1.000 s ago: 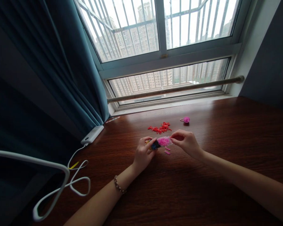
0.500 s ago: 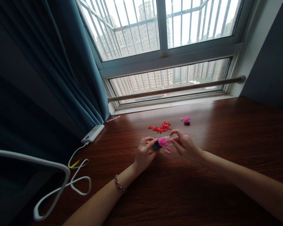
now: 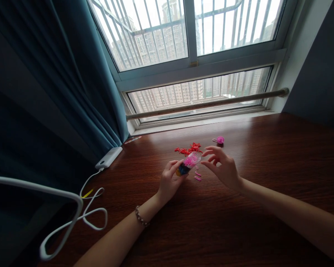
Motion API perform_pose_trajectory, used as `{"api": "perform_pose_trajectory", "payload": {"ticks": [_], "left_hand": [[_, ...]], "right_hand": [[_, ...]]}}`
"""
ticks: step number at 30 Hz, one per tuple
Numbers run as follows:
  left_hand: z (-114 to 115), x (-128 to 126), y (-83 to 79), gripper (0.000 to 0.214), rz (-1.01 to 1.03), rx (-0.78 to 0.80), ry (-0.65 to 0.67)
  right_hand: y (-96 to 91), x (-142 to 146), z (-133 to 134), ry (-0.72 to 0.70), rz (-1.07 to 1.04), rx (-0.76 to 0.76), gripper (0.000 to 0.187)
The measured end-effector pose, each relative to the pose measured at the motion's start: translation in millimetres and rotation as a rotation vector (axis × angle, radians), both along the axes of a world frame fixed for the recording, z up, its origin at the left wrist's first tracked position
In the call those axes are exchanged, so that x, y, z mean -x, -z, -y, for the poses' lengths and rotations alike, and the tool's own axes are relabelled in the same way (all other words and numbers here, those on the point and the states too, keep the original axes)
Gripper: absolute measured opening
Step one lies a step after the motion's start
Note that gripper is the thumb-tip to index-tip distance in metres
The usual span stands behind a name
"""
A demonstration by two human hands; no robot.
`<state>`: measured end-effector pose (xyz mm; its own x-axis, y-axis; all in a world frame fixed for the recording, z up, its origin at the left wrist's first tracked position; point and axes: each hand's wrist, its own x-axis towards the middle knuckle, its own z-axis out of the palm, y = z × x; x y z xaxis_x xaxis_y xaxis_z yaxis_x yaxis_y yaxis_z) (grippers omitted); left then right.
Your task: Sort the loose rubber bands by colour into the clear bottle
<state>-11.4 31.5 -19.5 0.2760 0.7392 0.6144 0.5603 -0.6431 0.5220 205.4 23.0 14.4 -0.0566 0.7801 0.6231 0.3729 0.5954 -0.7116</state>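
Observation:
My left hand [image 3: 169,181] is wrapped round a small clear bottle [image 3: 189,163], tilted with its uncapped mouth up and to the right. Inside it are layers of small rubber bands, pink at the top, then black, blue and yellow. Just right of the mouth, my right hand [image 3: 222,168] hovers with thumb and fingers apart and nothing visible between them. A few loose pink rubber bands [image 3: 197,178] lie below the bottle. Behind it is a heap of red rubber bands [image 3: 193,147]. A pink cap [image 3: 220,140] with a pale loop lies farther back to the right.
The dark wooden tabletop [image 3: 267,167] reaches back to a barred window. On the left lie a white power bank [image 3: 109,157] and its looped white cable [image 3: 97,211], beside a blue curtain [image 3: 100,92]. Several small round pieces [image 3: 133,139] sit near the sill.
My right hand has drawn back slightly from the bottle's mouth, its fingers spreading. The left hand has tipped the bottle more upright, and another pink band now shows beneath it.

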Motion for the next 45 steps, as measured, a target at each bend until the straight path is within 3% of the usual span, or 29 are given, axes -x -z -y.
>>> {"api": "perform_pose_trajectory", "payload": {"ticks": [3,7,9,13,18,25,32,40,45], "left_hand": [[5,-6,-1.1,0.044,0.051,-0.003,0.045],[9,-10,-2.1,0.049,0.044,0.022,0.124],[6,-8,-2.8,0.053,0.022,0.043,0.139],[-10,-3,-1.2,0.057,-0.150,0.068,0.205],[-35,-12,2.2,0.083,-0.373,0.148,0.383],[-51,-27,-7.3,0.053,-0.406,0.223,0.454],[-41,-26,6.5,0.035,-0.284,0.224,0.395],[-32,-35,-0.7,0.022,-0.392,0.137,0.434],[-30,-35,0.5,0.019,-0.493,0.116,0.344]], "right_hand": [[1.1,5,1,-0.028,0.027,0.007,0.051],[-2.7,11,5,-0.261,0.007,0.082,0.027],[-9.2,10,5,-0.308,-0.132,0.135,0.029],[-23.3,-4,1,-0.275,-0.365,0.225,0.034],[-12.0,-35,9,-0.166,-0.304,0.271,0.037],[19.1,-54,24,-0.083,-0.285,0.344,0.038],[15.1,-49,29,-0.082,-0.189,0.345,0.035],[14.2,-47,34,-0.067,-0.103,0.329,0.033],[15.0,-47,33,-0.033,-0.048,0.273,0.030]]}}
